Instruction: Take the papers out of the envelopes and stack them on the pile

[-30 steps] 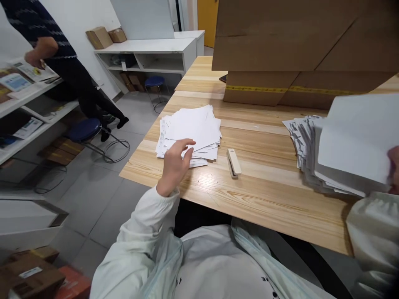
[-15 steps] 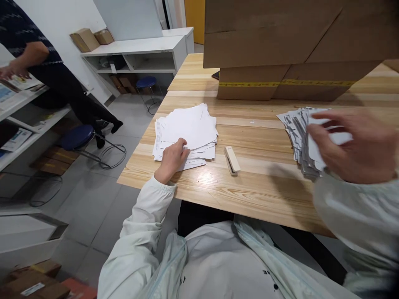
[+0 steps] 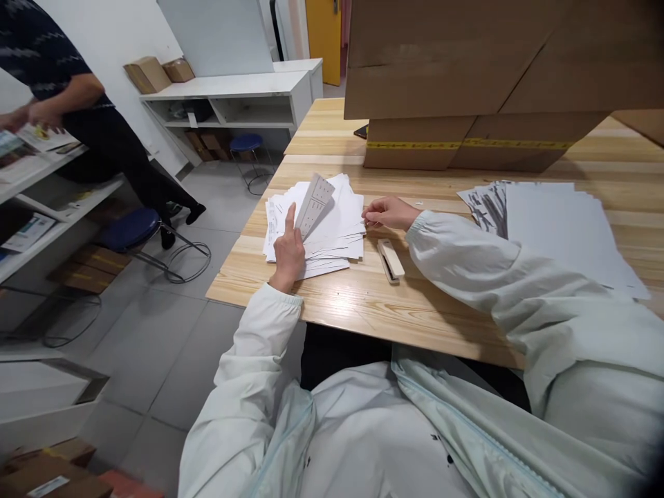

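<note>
A loose pile of white paper sheets [image 3: 337, 221] lies on the left part of the wooden table, its edges uneven. My left hand [image 3: 289, 254] is at the pile's near left, index finger raised, holding a printed sheet [image 3: 315, 202] that curls up from the top. At the pile's right edge, the fingers of my right hand [image 3: 391, 213] are pinched together at the paper's border. Just below that hand lies a cream stapler [image 3: 390, 261]. A second paper stack [image 3: 560, 214] is at the right, partly covered by my right sleeve.
Large cardboard boxes [image 3: 456, 62] stand at the back of the wooden table [image 3: 332, 308]. To the left, a person [image 3: 77, 90] stands at a shelf with papers. Blue stools [image 3: 129, 232] are on the floor, with more cartons [image 3: 57, 477] at lower left.
My right hand has come from the right stack across to the left pile's edge. A printed sheet now curls up by my left hand, and a broad white sheet shows on the right stack.
</note>
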Demonstrator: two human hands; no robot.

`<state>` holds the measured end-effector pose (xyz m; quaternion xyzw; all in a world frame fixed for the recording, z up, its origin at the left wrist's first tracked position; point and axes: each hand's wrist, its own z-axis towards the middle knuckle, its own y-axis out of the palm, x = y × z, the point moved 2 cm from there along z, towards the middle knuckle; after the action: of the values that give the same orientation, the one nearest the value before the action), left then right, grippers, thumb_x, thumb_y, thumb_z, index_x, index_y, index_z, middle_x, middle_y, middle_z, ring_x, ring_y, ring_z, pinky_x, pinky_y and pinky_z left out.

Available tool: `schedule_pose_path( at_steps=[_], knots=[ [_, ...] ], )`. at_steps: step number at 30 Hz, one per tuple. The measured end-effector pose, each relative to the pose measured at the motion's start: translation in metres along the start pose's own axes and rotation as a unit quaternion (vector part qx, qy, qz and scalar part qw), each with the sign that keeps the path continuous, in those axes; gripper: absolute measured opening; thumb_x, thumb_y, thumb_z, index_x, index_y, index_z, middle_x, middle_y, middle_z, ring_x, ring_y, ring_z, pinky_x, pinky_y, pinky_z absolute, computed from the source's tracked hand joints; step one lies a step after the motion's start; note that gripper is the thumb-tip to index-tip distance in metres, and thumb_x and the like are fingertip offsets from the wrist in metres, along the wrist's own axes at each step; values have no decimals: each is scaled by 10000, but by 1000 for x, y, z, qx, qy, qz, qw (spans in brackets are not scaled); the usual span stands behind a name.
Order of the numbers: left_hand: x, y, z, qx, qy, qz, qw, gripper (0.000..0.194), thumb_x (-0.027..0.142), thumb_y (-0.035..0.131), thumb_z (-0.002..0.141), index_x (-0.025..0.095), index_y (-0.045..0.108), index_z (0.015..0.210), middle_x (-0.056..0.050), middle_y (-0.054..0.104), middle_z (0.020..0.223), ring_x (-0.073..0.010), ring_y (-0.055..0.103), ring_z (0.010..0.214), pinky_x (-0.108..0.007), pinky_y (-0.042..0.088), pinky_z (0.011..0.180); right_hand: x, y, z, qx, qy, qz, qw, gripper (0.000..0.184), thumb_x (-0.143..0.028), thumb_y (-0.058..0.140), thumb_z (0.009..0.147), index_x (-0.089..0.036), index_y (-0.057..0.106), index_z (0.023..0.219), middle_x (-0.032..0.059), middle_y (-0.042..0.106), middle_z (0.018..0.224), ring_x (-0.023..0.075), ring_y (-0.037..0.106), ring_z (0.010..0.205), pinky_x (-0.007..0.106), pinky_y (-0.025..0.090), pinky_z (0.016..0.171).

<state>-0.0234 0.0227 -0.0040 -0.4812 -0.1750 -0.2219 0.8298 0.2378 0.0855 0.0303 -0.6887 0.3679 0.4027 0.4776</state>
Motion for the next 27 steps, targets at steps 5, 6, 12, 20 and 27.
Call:
schedule_pose_path(
  at_steps=[5,6,12,20,27],
  knots=[
    [-3,1,1,-25,26,-2,999,641,28,411,861,234,520,1458,-40,734,923,-172,638,772,-268,481,758,0,9,11,-4,23,12,1000,165,-26,747,785,-113,670,666,-28,587,521,45,490,467,163,459,507],
    [-5,2,2,-31,24,-2,999,626,10,411,843,236,586,1400,-52,737,983,-183,656,842,-277,489,793,-2,11,13,-9,31,19,999,162,-34,748,791,-107,673,668,-24,587,521,42,479,459,163,462,505],
    [-10,6,1,-14,-6,-31,999,617,-42,394,784,206,683,1269,-71,732,1187,-215,667,1096,-320,499,952,-24,25,24,-70,108,93,987,138,-44,575,928,-87,645,816,64,691,691,105,652,616,221,589,666],
    [-9,5,-1,-9,-27,-53,998,561,-3,398,829,207,680,1266,-72,730,1224,-214,672,1136,-338,504,990,-31,43,34,-75,177,145,971,143,-105,425,1013,-63,562,1011,68,662,712,114,666,655,202,592,672],
    [-9,6,-2,1,-16,-54,998,537,2,397,836,185,688,1248,-88,734,1225,-221,685,1141,-355,516,1003,-33,62,44,-46,168,121,977,65,-94,592,932,-108,590,869,2,586,578,100,557,508,225,567,546]
  ],
)
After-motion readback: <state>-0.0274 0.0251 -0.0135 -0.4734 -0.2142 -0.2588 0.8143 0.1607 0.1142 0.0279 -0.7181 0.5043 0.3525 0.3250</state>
